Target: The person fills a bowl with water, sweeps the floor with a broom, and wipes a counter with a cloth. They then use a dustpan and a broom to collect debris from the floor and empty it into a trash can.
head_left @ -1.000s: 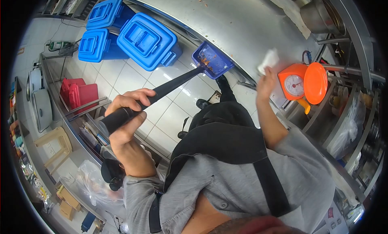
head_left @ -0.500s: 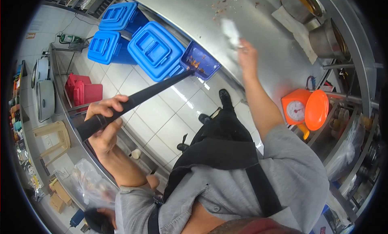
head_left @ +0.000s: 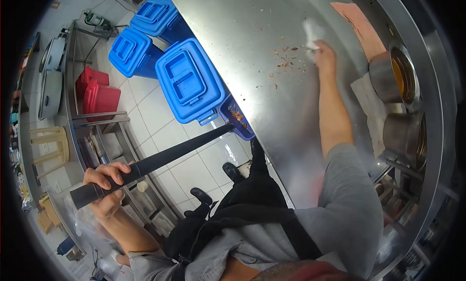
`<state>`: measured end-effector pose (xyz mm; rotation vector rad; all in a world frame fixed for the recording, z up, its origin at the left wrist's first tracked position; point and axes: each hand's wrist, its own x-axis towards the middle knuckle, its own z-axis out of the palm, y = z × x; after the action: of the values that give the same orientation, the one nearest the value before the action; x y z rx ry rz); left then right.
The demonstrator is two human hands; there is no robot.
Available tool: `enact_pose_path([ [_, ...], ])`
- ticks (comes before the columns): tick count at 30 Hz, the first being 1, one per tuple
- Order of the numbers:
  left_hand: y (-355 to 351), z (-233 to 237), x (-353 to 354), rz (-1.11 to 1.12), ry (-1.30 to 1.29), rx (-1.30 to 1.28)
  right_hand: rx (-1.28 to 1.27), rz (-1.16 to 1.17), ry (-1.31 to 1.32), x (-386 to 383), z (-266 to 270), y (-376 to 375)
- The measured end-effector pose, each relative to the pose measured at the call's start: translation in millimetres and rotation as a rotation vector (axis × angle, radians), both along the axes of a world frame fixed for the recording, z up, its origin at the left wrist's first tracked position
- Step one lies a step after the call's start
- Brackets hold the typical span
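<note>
My left hand [head_left: 108, 188] is wrapped round the black handle [head_left: 160, 159] of a long-handled dustpan. Its blue-purple pan [head_left: 246, 131] is held up against the steel table's edge, with orange-brown scraps inside. My right hand [head_left: 325, 57] reaches far over the steel table [head_left: 291, 116], closed on a crumpled white cloth [head_left: 311, 34], smeared by motion. Loose brown and orange crumbs [head_left: 286, 60] are scattered on the tabletop, just left of that hand.
Blue lidded bins [head_left: 187, 79] stand on the tiled floor beside the table. Steel pots [head_left: 386, 79] and a pinkish cloth [head_left: 357, 26] line the table's right side. Red containers [head_left: 101, 97] and a metal shelf are at the left. Part of another person's hand [head_left: 119, 256] shows at lower left.
My right arm has stretched further over the table, taking the white cloth past the crumbs. The view has shifted toward the table. My left hand still grips the dustpan handle.
</note>
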<state>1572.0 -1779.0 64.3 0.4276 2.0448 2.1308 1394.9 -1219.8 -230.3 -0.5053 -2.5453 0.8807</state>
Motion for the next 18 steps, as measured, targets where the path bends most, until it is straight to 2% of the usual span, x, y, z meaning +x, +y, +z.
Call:
enact_pose_path([
  [1,2,0,-4,-0.002,0.004,0.009,-0.052,0.136,0.061,0,6,-21],
  [4,7,5,-11,0.028,0.013,0.002,-0.027,0.348,0.066,23,9,-73],
  [6,9,9,-14,0.044,0.018,-0.008,-0.031,0.414,0.050,44,21,-99],
  [8,11,11,-18,0.051,0.036,-0.011,-0.204,0.539,-0.008,50,30,-109],
  [9,12,12,-19,0.051,0.029,-0.005,-0.199,0.539,-0.001,44,31,-103],
  [11,12,12,-22,0.054,0.029,0.003,-0.568,0.375,0.142,29,28,-80],
  [13,10,10,-23,0.071,0.022,0.003,-0.544,0.176,0.204,-4,41,-35],
  [15,12,7,-26,0.102,0.032,-0.011,-0.455,0.007,0.246,-44,35,20],
  [17,11,4,-28,0.069,0.024,0.026,0.072,-0.255,0.162,-79,17,60],
  [18,10,2,-30,0.072,0.024,0.017,0.065,-0.241,0.166,-99,5,70],
])
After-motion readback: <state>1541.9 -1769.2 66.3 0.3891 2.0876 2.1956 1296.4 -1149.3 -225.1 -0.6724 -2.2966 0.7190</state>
